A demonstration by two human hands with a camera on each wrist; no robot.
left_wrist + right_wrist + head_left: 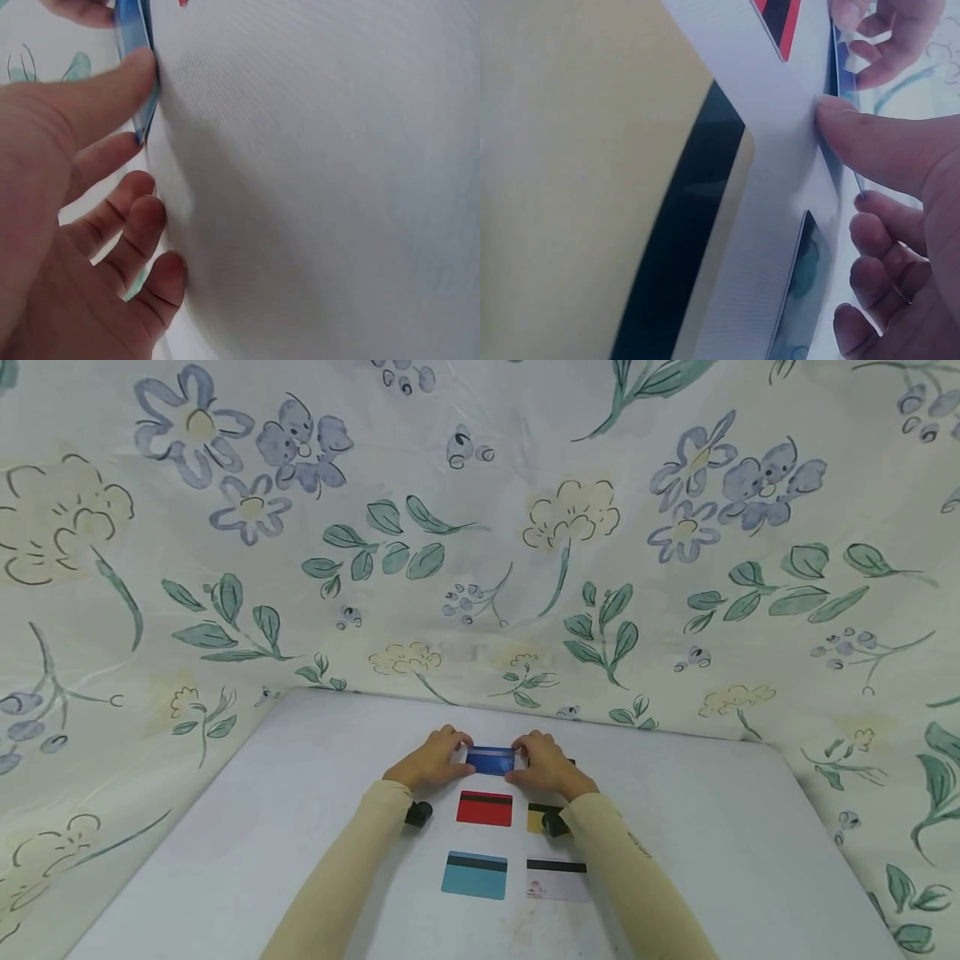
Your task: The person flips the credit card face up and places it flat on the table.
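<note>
A blue card (491, 762) is held between my two hands near the far side of the white table. My left hand (433, 760) pinches its left end between thumb and forefinger, while my right hand (549, 766) grips the right end the same way. In the left wrist view the blue card (133, 34) appears nearly edge-on, its lower edge close to the tabletop. The other fingers of the left hand (97, 247) are bent beside it. From the right wrist, the right thumb (870, 146) presses the near face of the card.
Below the blue card lie a red card (484, 809), a gold card (536, 818) partly covered by a black wrist device (553, 823), a light blue card (475, 875) and a pale card (555, 881). Another card (802, 292) lies by the right hand. Flowered cloth (480, 568) rises behind the table (697, 827).
</note>
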